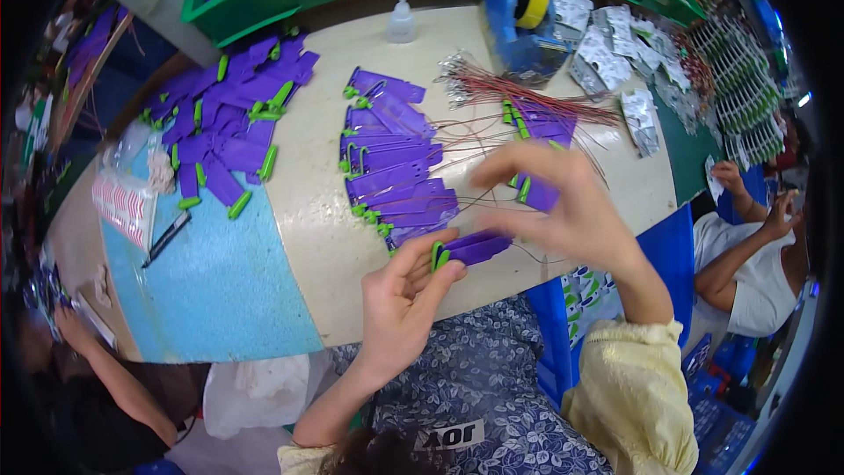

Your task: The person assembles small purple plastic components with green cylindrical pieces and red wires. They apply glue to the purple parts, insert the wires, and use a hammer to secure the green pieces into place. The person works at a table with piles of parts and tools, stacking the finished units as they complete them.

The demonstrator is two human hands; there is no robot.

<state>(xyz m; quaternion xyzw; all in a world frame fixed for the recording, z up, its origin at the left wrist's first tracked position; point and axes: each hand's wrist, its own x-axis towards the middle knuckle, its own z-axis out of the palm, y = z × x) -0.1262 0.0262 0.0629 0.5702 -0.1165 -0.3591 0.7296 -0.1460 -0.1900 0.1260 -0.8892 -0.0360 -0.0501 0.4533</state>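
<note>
Left hand point(397, 306) pinches a purple-and-green plastic piece point(475, 248); right hand point(563, 211) (blurred, grip I cannot tell) hovers nearby. The floral apron point(488, 361) bears a lettered patch point(450, 434).

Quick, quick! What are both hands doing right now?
Left hand: closed, holding a purple-and-green piece.
Right hand: open, thumb and fingers apart, but blurred; can't tell if it holds anything thin.
</note>
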